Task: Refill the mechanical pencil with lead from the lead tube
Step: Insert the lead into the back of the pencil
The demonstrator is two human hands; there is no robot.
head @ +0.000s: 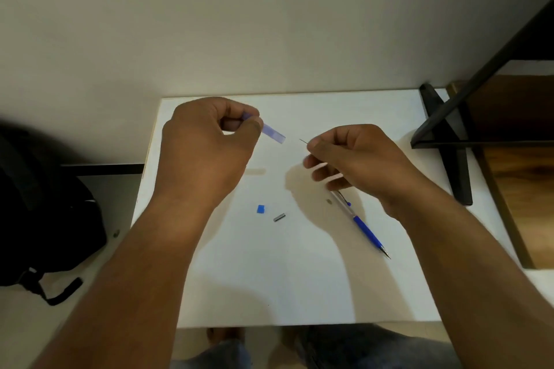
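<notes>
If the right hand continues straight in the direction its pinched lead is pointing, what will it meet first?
Probably the open end of the lead tube held by the left hand. The lead pinched in the right hand points up-left toward it, with only a small gap between. Their relative heights are unclear from this single view.

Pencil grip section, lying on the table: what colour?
Blue, on the mechanical pencil; clearest in the head view.

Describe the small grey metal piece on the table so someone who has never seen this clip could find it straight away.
Start at the white table and look between the two forearms, below the hands. Two small loose parts lie side by side there: the grey metal piece is the right one, a short cylinder lying tilted. Its neighbour, the blue cap, is square and bright blue.
</notes>
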